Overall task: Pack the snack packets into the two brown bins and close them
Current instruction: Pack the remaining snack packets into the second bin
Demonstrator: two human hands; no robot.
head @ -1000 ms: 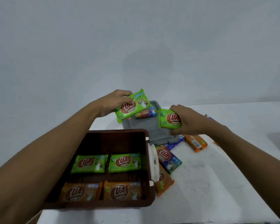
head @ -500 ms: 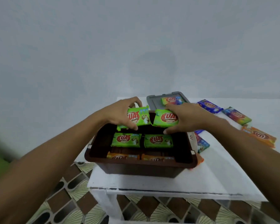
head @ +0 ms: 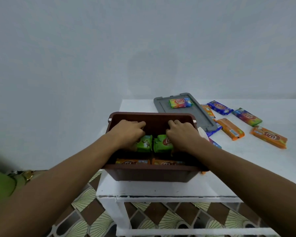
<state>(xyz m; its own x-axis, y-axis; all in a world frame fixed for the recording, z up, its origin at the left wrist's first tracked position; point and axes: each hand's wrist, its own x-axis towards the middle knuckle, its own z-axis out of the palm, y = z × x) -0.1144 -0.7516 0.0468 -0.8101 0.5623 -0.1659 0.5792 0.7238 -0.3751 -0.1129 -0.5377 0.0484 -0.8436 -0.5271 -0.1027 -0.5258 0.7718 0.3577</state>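
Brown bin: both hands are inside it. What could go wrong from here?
The brown bin stands near the front corner of the table; the left hand and right hand, gripping green packets inside, might shift it off the edge.
A rainbow packet lies on the grey lid; lifting the lid could throw it off.
An orange bit peeks from under the bin, perhaps a trapped packet, easily forgotten.

One bin (head: pixel 149 175), one lid (head: pixel 202 117), two green packets (head: pixel 144 144) (head: pixel 161 144).

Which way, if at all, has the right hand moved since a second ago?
Yes: the right hand went from over the grey lid down into the brown bin, on a green packet.
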